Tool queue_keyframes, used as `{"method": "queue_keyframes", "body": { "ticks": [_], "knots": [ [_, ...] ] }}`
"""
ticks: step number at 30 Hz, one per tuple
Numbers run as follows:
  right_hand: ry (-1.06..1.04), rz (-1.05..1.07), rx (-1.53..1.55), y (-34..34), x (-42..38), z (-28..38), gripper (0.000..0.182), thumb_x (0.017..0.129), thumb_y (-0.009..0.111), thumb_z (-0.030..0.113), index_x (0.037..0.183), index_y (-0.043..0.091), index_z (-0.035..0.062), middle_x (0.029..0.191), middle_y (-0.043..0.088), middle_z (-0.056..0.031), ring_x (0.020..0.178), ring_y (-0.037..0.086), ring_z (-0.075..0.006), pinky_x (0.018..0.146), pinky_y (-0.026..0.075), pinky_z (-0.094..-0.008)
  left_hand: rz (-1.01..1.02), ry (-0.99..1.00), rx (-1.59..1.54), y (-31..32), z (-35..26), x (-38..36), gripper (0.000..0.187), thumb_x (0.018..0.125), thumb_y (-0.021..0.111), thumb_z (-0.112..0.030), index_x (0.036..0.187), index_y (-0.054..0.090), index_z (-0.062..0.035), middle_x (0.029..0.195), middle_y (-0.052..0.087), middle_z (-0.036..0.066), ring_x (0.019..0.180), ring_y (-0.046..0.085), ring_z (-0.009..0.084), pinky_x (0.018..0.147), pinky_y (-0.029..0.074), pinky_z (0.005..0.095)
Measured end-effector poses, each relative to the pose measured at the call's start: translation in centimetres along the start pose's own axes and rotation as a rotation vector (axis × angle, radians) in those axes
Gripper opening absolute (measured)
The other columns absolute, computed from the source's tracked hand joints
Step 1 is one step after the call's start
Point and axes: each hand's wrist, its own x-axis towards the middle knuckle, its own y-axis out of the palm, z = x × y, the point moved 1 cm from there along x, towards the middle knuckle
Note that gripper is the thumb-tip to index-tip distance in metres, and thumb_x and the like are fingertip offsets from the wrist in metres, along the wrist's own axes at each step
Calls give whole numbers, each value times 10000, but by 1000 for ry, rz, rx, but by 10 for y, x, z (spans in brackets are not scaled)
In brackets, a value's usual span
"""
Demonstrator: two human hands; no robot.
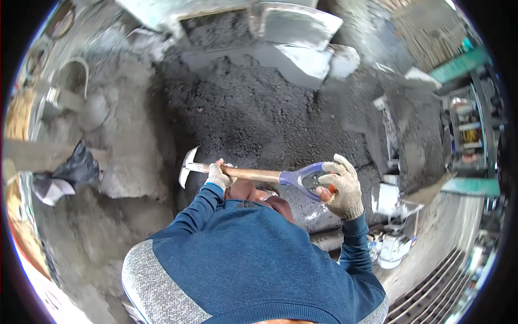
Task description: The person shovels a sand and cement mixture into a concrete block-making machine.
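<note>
A shovel (259,174) lies level across the front of my body. It has a wooden shaft, a purple D-shaped handle (294,178) and a pale metal blade (187,168) seen nearly edge-on at the left. My gloved left hand (218,176) is closed round the shaft close to the blade. At the other end, my gloved right hand (345,191) loosely holds the D-handle's grip, with its thumb at the handle and some fingers partly stretched. A bit of orange shows by that palm. Beyond the shovel spreads a heap of dark, wet, grainy material (243,113).
A metal chute or trough (297,27) stands at the far side. A black plastic bag (80,164) hangs over a beam at left. Green metal framework (469,186) and shelves are at right. A motor-like machine (391,248) and bars (431,289) are at lower right.
</note>
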Motion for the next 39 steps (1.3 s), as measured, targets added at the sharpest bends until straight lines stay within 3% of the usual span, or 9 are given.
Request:
{"method": "queue_keyframes", "body": {
  "ticks": [4,9,14,19,22,24,30,34,39],
  "knots": [
    [-255,207,-10,1,82,87,456,678,792,476,886,673,88,966,653,-91,1089,605,-323,1031,417,-527,84,31,52,4,-53,-4,148,839,661,-143,781,528,-172,666,480,14,592,517,234,632,528,473],
    [-277,294,-116,55,153,160,347,608,805,264,877,661,99,811,653,-84,740,645,-272,762,503,-404,435,-146,78,95,-86,-74,244,822,706,-152,897,475,-129,698,497,64,650,542,259,687,525,478],
    [-120,-148,-86,56,243,217,268,687,819,139,882,653,60,756,638,-96,664,629,-308,621,499,-389,830,-238,-42,207,-108,-178,226,852,682,-79,930,470,-81,774,529,75,719,578,255,775,546,478],
    [-161,-143,-1,32,358,255,212,809,746,110,987,667,26,862,702,-135,752,705,-232,691,529,-299,1175,-452,-118,327,-174,-202,148,940,545,-99,852,431,-62,725,507,64,631,574,233,680,584,449],
    [-402,-7,-123,85,450,232,244,895,662,237,1033,699,39,863,701,-116,747,695,-205,658,533,-315,1185,-369,-217,397,-224,-109,109,972,526,-136,1062,503,-80,745,505,29,616,584,160,636,607,367],
    [-391,-17,-150,167,492,193,343,891,638,392,928,698,57,827,676,-120,708,669,-233,623,541,-375,751,-182,-223,399,-258,-84,94,951,529,-123,870,549,-78,599,506,13,629,603,181,648,581,419],
    [-495,30,-220,292,343,122,117,627,704,156,701,625,114,742,554,-93,607,562,-302,561,438,-442,733,143,293,279,-224,132,273,962,530,-318,825,588,-89,680,591,112,589,581,287,562,511,444],
    [-168,476,-42,345,120,39,163,640,693,208,736,618,99,747,636,-152,738,621,-351,702,495,-443,325,190,507,151,-116,137,259,948,512,-233,759,578,-68,633,555,123,522,574,301,476,475,466],
    [-228,629,-14,258,110,67,149,629,705,241,662,609,132,668,636,-105,692,645,-315,694,467,-450,347,22,452,132,-64,95,158,908,554,-198,840,542,-56,659,555,123,564,576,303,538,511,489]
  ]
}}
